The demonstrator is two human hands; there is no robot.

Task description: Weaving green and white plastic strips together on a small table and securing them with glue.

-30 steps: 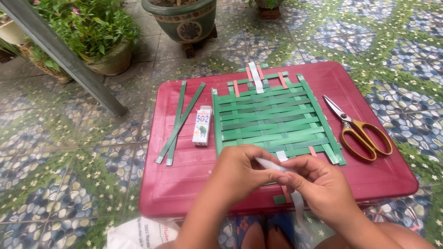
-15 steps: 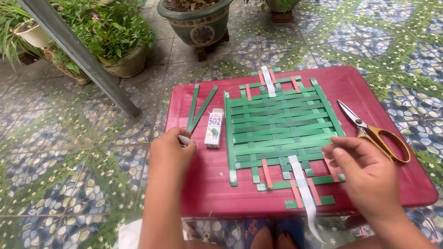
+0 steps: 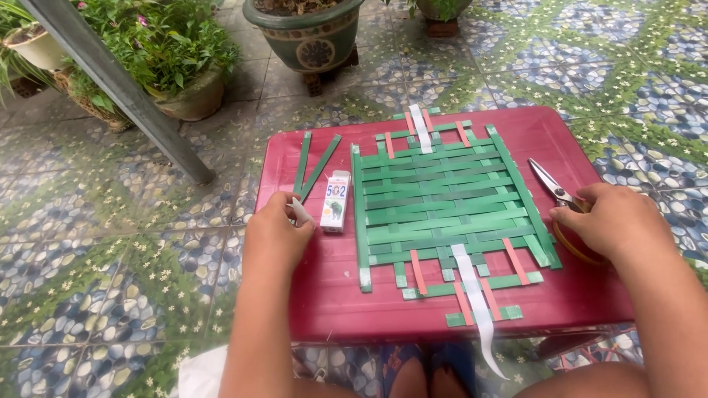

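left hand (image 3: 276,234): fingers pinched on a small white tube (image 3: 301,212), just left of the white glue box (image 3: 335,200) | right hand (image 3: 613,222): curled over the scissors (image 3: 554,189) handles, grip itself hidden, cannot tell how tight | woven green strip mat (image 3: 442,199): flat mid red bench (image 3: 324,295), between hands | two loose green strips (image 3: 313,166): bench far-left

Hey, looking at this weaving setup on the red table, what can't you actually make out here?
Head view only:
- Scissors: handles hidden under the right hand.
- Small pale item in the left hand: mostly covered by fingers, its kind unclear.
- White strip: its far run hidden under the woven mat.
- Table: near edge hidden by the arms.
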